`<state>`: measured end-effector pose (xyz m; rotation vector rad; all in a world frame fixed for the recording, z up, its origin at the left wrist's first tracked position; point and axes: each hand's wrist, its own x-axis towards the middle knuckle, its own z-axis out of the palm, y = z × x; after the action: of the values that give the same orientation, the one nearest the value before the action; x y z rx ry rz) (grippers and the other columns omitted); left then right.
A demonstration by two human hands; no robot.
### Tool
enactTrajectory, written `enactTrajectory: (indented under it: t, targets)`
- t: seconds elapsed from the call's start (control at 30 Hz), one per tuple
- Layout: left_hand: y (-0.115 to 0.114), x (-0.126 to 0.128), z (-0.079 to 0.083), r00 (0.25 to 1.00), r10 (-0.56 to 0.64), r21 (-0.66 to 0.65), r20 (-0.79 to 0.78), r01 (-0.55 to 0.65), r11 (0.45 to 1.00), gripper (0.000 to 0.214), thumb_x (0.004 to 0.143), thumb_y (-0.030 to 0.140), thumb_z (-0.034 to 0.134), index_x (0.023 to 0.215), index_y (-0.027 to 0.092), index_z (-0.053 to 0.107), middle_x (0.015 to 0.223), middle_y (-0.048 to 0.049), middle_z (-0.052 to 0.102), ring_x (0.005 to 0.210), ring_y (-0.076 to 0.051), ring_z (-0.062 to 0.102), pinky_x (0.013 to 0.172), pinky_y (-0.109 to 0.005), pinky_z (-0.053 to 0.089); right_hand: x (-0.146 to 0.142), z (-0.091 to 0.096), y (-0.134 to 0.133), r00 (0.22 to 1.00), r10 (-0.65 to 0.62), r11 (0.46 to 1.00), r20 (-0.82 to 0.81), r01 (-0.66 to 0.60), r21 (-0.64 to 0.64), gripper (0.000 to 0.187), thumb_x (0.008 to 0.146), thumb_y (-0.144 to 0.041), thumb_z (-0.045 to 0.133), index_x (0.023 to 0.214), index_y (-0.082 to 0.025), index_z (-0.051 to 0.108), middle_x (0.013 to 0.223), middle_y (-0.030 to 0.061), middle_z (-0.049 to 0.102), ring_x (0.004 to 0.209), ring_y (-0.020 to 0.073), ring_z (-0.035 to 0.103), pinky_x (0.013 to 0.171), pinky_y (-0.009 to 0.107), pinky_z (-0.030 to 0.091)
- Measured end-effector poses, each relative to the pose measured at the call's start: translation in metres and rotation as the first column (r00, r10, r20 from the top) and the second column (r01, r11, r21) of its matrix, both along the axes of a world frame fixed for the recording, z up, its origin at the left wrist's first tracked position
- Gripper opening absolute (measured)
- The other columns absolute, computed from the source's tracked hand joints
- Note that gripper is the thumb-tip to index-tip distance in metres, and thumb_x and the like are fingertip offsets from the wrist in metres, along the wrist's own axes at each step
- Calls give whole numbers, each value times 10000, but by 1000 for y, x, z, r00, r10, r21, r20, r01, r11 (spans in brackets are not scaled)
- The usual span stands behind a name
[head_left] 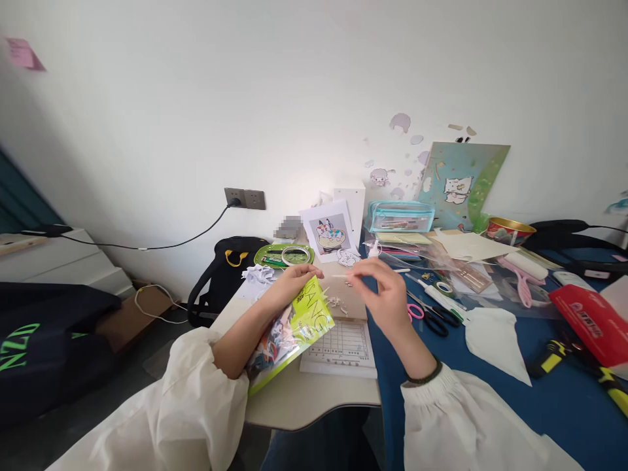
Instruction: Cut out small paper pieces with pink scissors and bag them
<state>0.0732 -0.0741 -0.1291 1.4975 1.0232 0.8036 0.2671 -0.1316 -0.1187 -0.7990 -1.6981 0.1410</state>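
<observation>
My left hand [297, 280] is closed on the top of a yellow-green plastic packet [314, 313]. The packet leans along my forearm, and colourful bits show through its clear lower part. Thumb and forefinger of my right hand [380, 288] are pinched together at the right; what sits between the fingertips is too small to make out. Small white pieces [336, 303] lie scattered between the hands. Below them is a booklet page with a printed table [341, 347]. Behind the hands stands a sheet with a printed cartoon picture [330, 237], and a cut-out drawing [348, 258] rests before it.
A green tray [265, 254] with a tape roll [295, 255] and crumpled paper [259, 275] are at left. On the blue surface to the right lie scissors [436, 320], a white pouch [495, 337], a pink-handled roller [524, 278] and a red packet [589, 320]. A teal pencil case [400, 217] stands behind.
</observation>
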Motion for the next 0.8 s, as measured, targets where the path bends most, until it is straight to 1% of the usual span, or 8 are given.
enactTrajectory:
  t: [0.07,0.17,0.27,0.37,0.47,0.53,0.7,0.8]
  targets:
    - [0,-2,2,1000,21,2,16,-21,1000,228,912,327,541,998,122,593,873,-29,620,676,-126,599,600,-277,522,-6,4,-10,996,32,994,81,-40,103,110,879,-245,607,808,-177,656,814,15,659,775,158,604,747,348,491]
    - [-2,-3,5,998,41,2,37,-41,999,228,911,326,541,1000,122,594,891,-33,621,701,-134,605,615,-286,526,-14,3,-16,986,43,976,164,-77,203,73,846,-176,637,806,-203,693,787,32,685,748,174,599,729,357,476]
    - [-3,-3,5,998,39,-7,50,-39,999,222,911,321,543,991,121,596,883,-31,620,694,-131,603,609,-281,524,-18,1,-13,982,25,965,186,-73,252,115,851,-147,623,832,-220,709,789,57,702,755,204,597,705,373,467]
    - [-4,-2,5,998,28,-20,57,-26,999,210,908,313,549,973,119,598,861,-24,618,671,-123,596,590,-269,519,-19,1,-11,977,34,960,210,-91,265,138,866,-139,599,876,-219,712,799,64,709,771,213,599,699,378,469]
    - [-3,-1,4,997,30,-32,71,-28,999,203,906,307,553,971,119,598,856,-22,616,664,-120,593,583,-264,517,-19,2,-13,971,65,963,231,-122,240,167,883,-132,569,925,-224,703,833,51,706,797,194,607,725,364,486]
    - [-2,-1,4,995,44,-39,85,-41,998,205,908,308,550,977,120,596,855,-22,616,658,-118,592,579,-261,516,-18,3,-14,974,62,972,219,-109,210,166,893,-131,548,947,-205,687,863,44,692,817,180,612,745,354,499]
    - [1,-5,10,990,88,-72,108,-81,994,230,917,334,533,979,120,592,828,-17,611,614,-104,576,539,-241,503,-6,-6,3,982,-75,995,173,62,83,133,945,-198,502,956,-151,626,911,30,646,833,160,623,741,341,523]
    - [0,-8,16,986,116,-88,118,-106,990,236,918,336,531,996,121,589,837,-20,612,615,-103,578,535,-239,504,4,-18,21,952,-133,990,275,141,-9,135,933,-245,538,910,-145,626,875,20,646,762,144,626,692,319,534]
